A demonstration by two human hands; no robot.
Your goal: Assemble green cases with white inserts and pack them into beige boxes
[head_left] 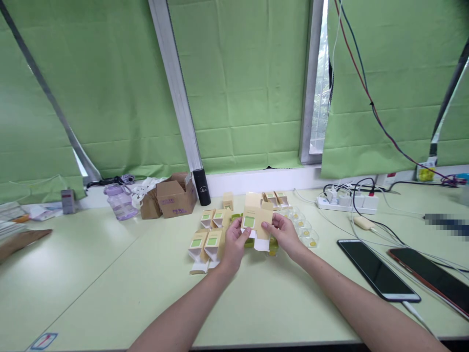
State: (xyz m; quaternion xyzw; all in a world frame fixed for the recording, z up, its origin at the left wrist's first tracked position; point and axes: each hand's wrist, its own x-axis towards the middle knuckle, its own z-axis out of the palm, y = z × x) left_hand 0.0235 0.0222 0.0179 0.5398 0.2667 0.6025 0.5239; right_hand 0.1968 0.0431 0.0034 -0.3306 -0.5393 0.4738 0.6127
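Note:
Between my two hands is a flattened beige carton with a green square on its face and its flaps spread. My left hand pinches its left side, thumb on the front. My right hand grips the right edge, thumb also in front. Left of my hands stand several opened cartons of the same kind, white flaps toward me. Green items lie partly hidden behind the held carton. To the right sit several clear plastic cups with yellow centres. More cartons stand behind.
At the back left are a purple bottle, a brown cardboard box and a black cylinder. On the right, a white power strip, loose cables and two phones, one black-screened phone nearer my right forearm. The table's front edge runs below my arms.

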